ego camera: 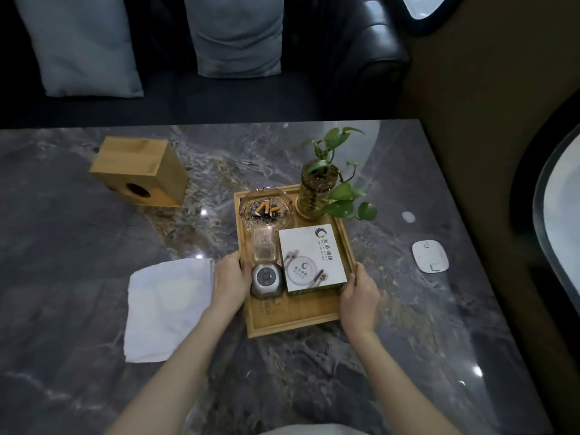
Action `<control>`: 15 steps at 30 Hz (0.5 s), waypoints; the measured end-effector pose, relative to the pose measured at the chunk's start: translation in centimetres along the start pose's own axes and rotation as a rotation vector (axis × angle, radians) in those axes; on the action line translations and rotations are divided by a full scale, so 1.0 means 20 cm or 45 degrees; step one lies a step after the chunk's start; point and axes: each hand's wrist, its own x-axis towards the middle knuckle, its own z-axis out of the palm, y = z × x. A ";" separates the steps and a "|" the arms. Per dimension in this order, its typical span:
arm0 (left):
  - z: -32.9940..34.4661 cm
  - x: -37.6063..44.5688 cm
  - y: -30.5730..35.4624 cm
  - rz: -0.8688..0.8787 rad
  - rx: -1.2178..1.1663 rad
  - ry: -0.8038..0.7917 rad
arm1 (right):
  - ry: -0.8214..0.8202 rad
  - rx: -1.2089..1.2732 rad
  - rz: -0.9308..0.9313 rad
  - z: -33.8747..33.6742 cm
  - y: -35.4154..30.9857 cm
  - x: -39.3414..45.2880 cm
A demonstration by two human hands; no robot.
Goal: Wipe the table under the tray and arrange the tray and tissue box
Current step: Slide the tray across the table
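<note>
A wooden tray point(292, 321) sits on the grey marble table point(94, 387), right of centre. My left hand point(230, 277) grips its left rim and my right hand point(359, 298) grips its right rim. On the tray stand a glass ashtray point(265, 208) with cigarette butts, a potted green plant point(317, 191), a white printed box point(312, 260), a small clear holder point(265, 248) and a silver round device point(266, 281). A wooden tissue box point(138, 171) stands at the table's far left. A white folded cloth point(166, 309) lies flat just left of the tray.
A white flat square device point(430, 255) lies near the table's right edge. A dark leather sofa point(361, 58) with two grey cushions point(235, 32) runs behind the table. Brown floor lies to the right.
</note>
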 end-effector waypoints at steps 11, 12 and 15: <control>-0.01 0.04 -0.04 0.006 0.041 -0.063 | -0.033 0.051 0.096 0.00 -0.04 -0.05; -0.03 0.05 -0.03 -0.004 0.076 -0.063 | -0.046 0.049 0.095 0.00 -0.05 -0.04; -0.01 0.07 -0.05 -0.047 0.198 -0.130 | -0.051 -0.057 0.146 -0.02 -0.03 -0.08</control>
